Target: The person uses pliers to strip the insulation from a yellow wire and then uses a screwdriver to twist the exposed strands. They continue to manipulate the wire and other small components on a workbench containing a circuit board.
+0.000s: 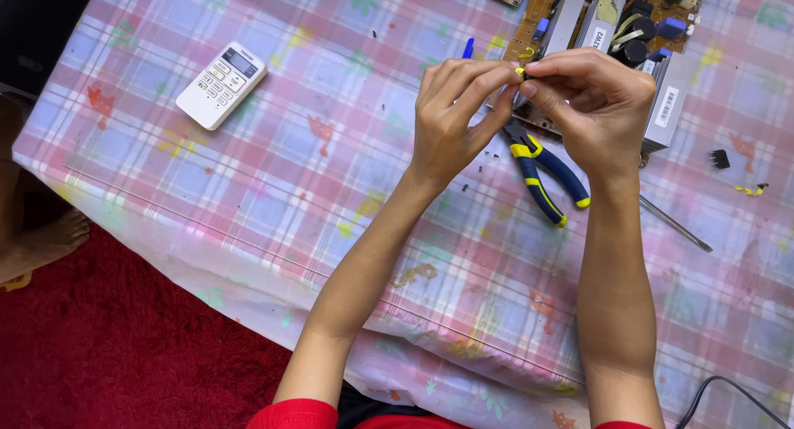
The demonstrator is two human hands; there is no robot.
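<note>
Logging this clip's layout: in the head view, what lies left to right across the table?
White rectangular remote control → left hand → blue-and-yellow-handled pliers → right hand → small black plastic part → small yellow wire scrap.

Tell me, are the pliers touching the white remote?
Apart. The head view shows the pliers lying below the hands, while the remote sits far off to the left, with bare tablecloth between them.
</note>
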